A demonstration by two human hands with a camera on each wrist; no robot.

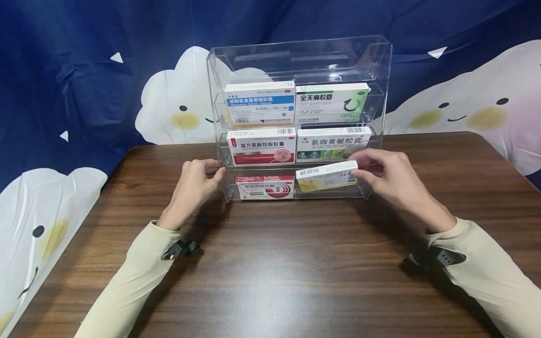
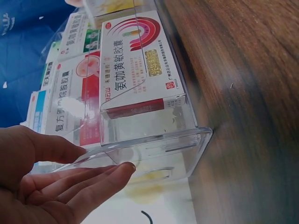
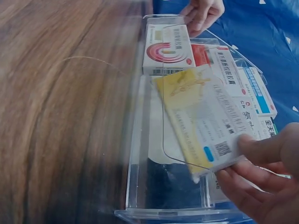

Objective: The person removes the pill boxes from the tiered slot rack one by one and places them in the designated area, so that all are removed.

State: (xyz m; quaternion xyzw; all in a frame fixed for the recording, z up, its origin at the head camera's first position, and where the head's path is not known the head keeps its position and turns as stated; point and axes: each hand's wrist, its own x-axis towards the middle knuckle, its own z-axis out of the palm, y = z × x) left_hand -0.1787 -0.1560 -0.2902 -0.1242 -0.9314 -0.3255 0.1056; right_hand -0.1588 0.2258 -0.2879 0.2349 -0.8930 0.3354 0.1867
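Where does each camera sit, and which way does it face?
On head: looks forward, down at the clear rack; left hand, right hand, sleeves show.
On left wrist: looks along the rack from its left; left hand foremost.
On right wrist: looks at the yellow-white box; both hands show.
Both wrist views share the red-ringed box.

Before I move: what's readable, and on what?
"硫酸氨基葡萄糖胶囊": blue box
"Sulfate Capsules": same box
"0.314…×12…×2": same box
"全天麻胶囊": green box
"gastrodia": same box
"100%": same box
"复方氨酚烷胺胶囊": middle left box
"氨咖黄敏胶囊": middle right box
"氨咖黄敏胶囊": ringed box
"白云山": same box
"广州白云山光华制药股份有限公司": same box
Yellow box: too blurred.
Remaining print: too small, blurred.
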